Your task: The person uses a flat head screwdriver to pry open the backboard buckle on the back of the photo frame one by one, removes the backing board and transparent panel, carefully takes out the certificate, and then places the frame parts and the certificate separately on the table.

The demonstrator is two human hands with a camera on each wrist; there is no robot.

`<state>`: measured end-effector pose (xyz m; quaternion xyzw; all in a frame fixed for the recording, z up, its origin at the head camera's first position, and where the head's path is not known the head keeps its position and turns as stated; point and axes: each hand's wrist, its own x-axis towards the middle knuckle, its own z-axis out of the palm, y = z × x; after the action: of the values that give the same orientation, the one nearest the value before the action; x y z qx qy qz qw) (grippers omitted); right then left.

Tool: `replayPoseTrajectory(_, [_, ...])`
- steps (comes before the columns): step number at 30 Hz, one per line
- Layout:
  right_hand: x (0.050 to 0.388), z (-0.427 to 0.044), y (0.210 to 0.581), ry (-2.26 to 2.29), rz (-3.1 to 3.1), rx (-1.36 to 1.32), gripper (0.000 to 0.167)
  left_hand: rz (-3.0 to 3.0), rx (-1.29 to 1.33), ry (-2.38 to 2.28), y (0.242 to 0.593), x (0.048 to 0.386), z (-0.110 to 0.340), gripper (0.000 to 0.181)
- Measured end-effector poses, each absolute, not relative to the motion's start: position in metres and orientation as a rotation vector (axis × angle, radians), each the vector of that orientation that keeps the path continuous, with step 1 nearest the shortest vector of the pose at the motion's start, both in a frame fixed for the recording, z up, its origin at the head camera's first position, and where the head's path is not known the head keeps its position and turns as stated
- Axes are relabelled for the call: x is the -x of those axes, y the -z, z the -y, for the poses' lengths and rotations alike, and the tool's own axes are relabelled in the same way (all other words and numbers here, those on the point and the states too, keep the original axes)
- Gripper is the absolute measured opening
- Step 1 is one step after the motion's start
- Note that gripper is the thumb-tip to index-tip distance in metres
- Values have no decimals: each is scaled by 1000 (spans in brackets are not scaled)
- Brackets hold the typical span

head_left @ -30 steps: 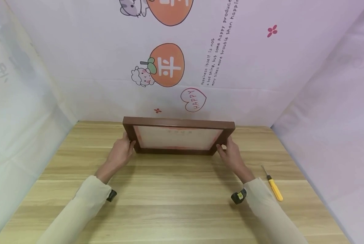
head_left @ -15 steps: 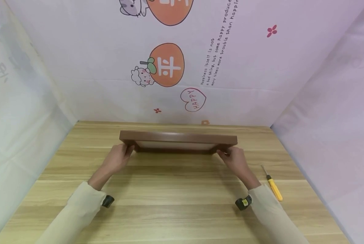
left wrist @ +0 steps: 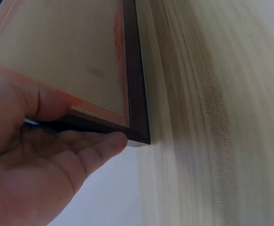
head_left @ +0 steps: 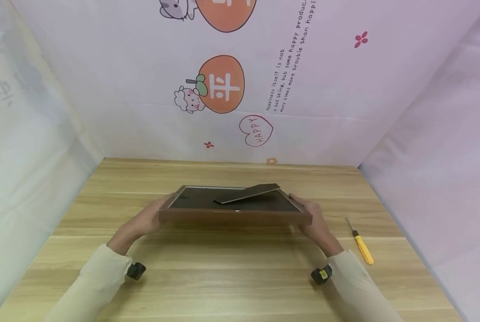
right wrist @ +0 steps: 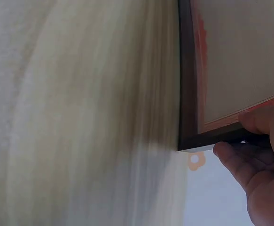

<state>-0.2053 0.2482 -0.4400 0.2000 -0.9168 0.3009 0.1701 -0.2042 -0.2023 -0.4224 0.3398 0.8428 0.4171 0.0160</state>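
A brown picture frame [head_left: 235, 217] is face down at a tilt, its dark back and angled stand flap [head_left: 251, 194] turned upward in the head view. My left hand [head_left: 152, 217] grips its left side, and my right hand [head_left: 314, 219] grips the right side. In the left wrist view, the thumb lies on the face of the frame [left wrist: 136, 80] and the fingers run along its outer edge. The right wrist view shows a similar pinch at a corner of the frame [right wrist: 188, 89]. A pale, red-bordered sheet [right wrist: 249, 56] shows inside it.
A screwdriver [head_left: 363, 248] with a yellow handle lies on the wood-grain table [head_left: 223, 281], right of my right hand. White printed sheeting [head_left: 316, 138] walls the table at the back and both sides.
The frame has tipped over toward me, from standing with its face showing to lying back-side up. Both hands have kept their grip and turned with it. The screwdriver has stayed put.
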Motion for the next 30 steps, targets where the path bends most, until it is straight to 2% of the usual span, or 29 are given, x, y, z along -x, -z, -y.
replayPoseTrajectory(3, [205, -247, 442, -854, 2625, -516, 44, -2496, -983, -1369, 425, 205, 206, 78])
replayPoseTrajectory(10, [204, -243, 443, -917, 2724, -406, 42, -2212, -563, -1578, 429, 207, 211, 49])
replayPoseTrajectory(17, [200, -240, 443, -1030, 2799, -276, 41, -2276, -257, -1653, 429, 208, 199, 47])
replayPoseTrajectory(24, [202, -249, 451, -1091, 2776, -356, 44, -2288, 15, -1720, 424, 207, 191, 45])
replayPoseTrajectory(30, [201, -252, 452, -1583, 2758, -165, 38, -2276, 70, -1731, 430, 206, 189, 43])
